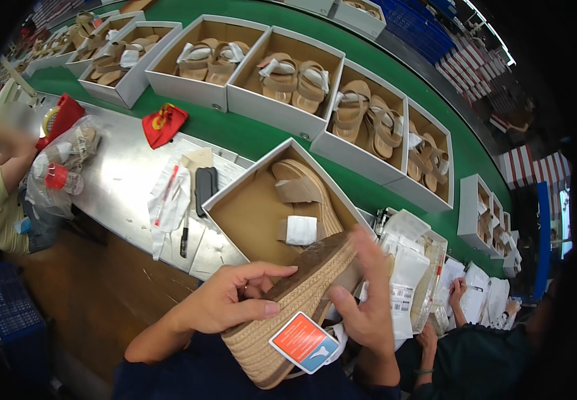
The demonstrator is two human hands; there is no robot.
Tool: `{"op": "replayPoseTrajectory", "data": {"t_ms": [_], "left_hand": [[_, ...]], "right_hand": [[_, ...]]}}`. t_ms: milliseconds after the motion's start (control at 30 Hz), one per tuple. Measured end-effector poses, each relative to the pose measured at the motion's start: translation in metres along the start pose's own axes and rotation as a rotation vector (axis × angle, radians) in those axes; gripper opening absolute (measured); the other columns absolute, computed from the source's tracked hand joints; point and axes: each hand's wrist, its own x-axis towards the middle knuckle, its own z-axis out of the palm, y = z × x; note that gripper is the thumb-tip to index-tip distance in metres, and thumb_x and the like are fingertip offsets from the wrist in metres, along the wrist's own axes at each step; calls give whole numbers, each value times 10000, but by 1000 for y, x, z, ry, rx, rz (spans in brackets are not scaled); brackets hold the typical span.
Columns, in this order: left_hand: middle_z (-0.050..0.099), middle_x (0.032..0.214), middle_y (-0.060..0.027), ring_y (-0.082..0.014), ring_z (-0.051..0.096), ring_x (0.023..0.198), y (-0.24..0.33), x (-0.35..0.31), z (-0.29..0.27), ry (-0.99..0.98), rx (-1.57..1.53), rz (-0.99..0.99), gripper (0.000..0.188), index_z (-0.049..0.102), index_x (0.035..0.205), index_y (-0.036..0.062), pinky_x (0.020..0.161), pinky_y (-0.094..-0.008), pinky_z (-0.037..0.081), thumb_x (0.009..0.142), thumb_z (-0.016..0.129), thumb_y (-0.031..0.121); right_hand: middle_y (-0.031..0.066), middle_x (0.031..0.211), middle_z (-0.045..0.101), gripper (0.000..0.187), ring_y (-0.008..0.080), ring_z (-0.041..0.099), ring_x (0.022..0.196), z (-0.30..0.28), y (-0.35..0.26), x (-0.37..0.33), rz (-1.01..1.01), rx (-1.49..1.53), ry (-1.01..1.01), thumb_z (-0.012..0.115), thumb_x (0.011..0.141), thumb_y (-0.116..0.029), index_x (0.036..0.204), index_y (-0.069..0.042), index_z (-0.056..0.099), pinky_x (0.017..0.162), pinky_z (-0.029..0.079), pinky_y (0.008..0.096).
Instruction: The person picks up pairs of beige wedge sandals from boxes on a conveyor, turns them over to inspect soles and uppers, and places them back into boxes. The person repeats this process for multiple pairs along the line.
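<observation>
A beige wedge sandal (305, 277) with a braided side and a brown sole lies tilted in front of me, sole turned up and outward. My left hand (232, 300) grips it, thumb along the braided wedge and fingers over the sole. From the sandal hangs a red and blue card tag (304, 342). My right hand (368, 303) is beside the sandal's other end, fingers stretched and blurred, thumb apart from them. Just beyond, an open white shoebox (238, 223) holds the matching sandal (312, 193), its strap wrapped in white paper.
Open boxes of sandals (275, 110) line the green conveyor (248, 143). On the metal table (125, 173) lie a black case (205, 190), a marker (184, 241) and a red cloth item (164, 125). White papers (405, 283) fill a tray at right. Co-workers flank me on both sides.
</observation>
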Motion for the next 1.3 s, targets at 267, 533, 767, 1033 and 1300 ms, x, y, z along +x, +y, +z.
{"op": "replayPoseTrajectory", "data": {"t_ms": [267, 533, 767, 1033, 1300], "left_hand": [[600, 858, -37, -28, 533, 691, -4, -3, 7, 61, 4, -72, 553, 509, 1355, 14, 612, -179, 403, 834, 677, 89], [556, 797, -27, -23, 459, 589, -8, -4, 3, 46, 149, 61, 542, 520, 1347, 35, 558, -200, 369, 837, 689, 99], [564, 833, -39, -36, 506, 634, -1, -7, 2, 59, 217, 64, 565, 525, 1339, 12, 593, -194, 394, 814, 705, 114], [593, 854, -75, -71, 551, 650, -8, -5, 7, 131, 469, 236, 615, 523, 1339, 0, 622, -210, 429, 775, 737, 125], [593, 892, -94, -87, 563, 665, -36, -11, 9, 200, 377, 166, 616, 515, 1344, 11, 615, -222, 454, 788, 744, 143]], "right_hand": [[251, 1429, 398, 492, 438, 357, 1345, 10, 9, -4, 56, 5, -148, 627, 849, -141, 1319, -20, 548, 1100, 294, 474], [262, 1424, 411, 488, 455, 364, 1339, 10, 11, 0, -39, 13, -102, 631, 836, -164, 1292, -5, 567, 1098, 292, 497], [278, 1410, 421, 484, 466, 368, 1335, 14, 15, 4, -97, 47, -63, 631, 835, -194, 1276, 0, 579, 1094, 297, 500], [269, 1429, 407, 518, 467, 349, 1348, 14, 22, 10, -138, 57, -104, 652, 804, -162, 1291, -9, 566, 1101, 287, 496], [244, 1470, 370, 656, 430, 304, 1390, 15, 9, 3, -70, -22, -251, 713, 755, -144, 1361, -22, 496, 1111, 273, 481]]}}
